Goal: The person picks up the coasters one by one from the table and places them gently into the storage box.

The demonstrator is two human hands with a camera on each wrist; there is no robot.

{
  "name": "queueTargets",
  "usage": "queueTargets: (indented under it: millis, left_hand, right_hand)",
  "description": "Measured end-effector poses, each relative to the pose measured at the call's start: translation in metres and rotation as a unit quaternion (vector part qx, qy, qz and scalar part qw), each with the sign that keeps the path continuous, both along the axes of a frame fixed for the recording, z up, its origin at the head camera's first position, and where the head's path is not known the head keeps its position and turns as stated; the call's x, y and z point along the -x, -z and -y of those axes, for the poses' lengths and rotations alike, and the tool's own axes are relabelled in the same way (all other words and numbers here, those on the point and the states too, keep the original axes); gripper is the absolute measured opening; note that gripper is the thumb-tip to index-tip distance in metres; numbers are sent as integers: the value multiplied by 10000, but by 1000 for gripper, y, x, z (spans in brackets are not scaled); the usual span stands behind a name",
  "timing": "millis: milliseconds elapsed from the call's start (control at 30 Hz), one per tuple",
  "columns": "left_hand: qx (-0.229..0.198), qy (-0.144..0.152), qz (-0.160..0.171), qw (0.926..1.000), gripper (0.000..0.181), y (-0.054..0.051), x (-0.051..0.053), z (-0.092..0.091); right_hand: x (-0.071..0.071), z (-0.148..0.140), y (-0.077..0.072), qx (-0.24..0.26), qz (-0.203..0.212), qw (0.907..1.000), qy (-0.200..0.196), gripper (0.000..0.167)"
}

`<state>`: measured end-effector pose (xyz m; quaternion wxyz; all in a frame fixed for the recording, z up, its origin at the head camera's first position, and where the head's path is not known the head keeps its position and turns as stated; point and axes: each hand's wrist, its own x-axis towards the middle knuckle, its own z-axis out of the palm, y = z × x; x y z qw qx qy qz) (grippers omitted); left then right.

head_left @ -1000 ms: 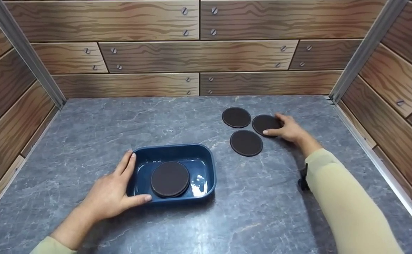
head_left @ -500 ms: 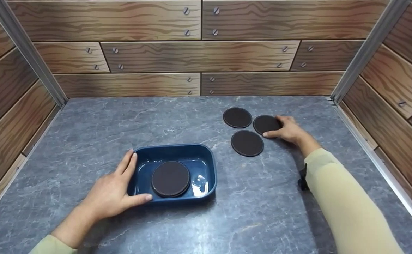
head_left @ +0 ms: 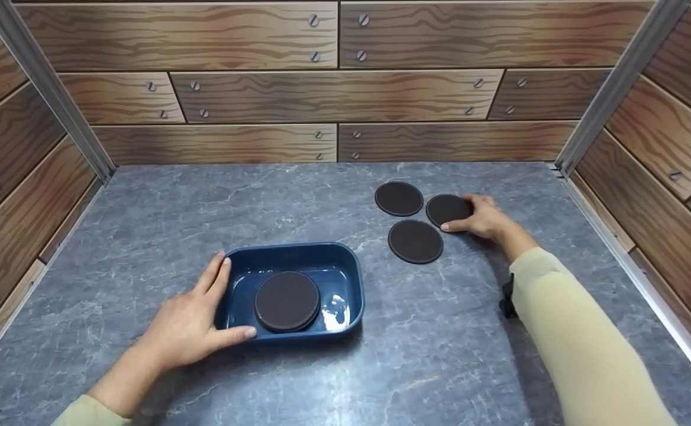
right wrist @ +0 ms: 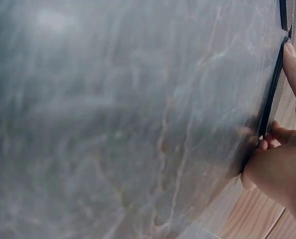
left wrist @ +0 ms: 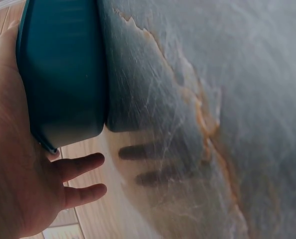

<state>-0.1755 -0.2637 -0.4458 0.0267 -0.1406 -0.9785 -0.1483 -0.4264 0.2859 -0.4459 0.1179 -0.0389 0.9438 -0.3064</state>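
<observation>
At the left end of a blue tray (head_left: 293, 338), my left hand (head_left: 183, 325) grips it, thumb on the near rim and fingers at the far left corner. Dark round coasters (head_left: 287, 300) lie stacked inside. In the left wrist view the tray's side (left wrist: 63, 74) rests against my left hand (left wrist: 18, 149), two fingers straight below it. On the table's right half, my right hand (head_left: 483, 220) pinches a dark coaster (head_left: 447, 209) lying flat, between thumb and fingers. The right wrist view shows this coaster (right wrist: 273, 89) edge-on beside my right hand (right wrist: 282, 167).
Two more dark coasters lie near the pinched one, one at its left (head_left: 399, 198) and one nearer me (head_left: 415, 241). Wood-patterned walls (head_left: 339, 94) and grey metal posts enclose the marbled grey table (head_left: 203, 207) at the back and both sides.
</observation>
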Motion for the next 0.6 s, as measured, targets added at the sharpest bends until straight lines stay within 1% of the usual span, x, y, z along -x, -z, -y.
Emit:
queueTargets:
  millis: [100,233,400,500,600]
  left_hand:
    - [-16,-3,-15,10000,124,0,0,0]
    - [-39,-23,50,10000,124,1,-1,-1]
    - [-45,-24,90,9999,124,2,-2,-1]
    - [-19,-7,81,10000,125,1,-1,-1]
    - [13,18,65,10000,125,-1,0,-1]
  right_hand:
    - [-2,0,1,84,-79,9998,130,115]
    - [-5,2,5,298,-234,9989,287,115]
    - [-9,4,8,528,-520,9967,336,114]
    - [-11,2,10,887,-598,9937,336,115]
    - [-13,-2,11,1474,-656,9861,394,110]
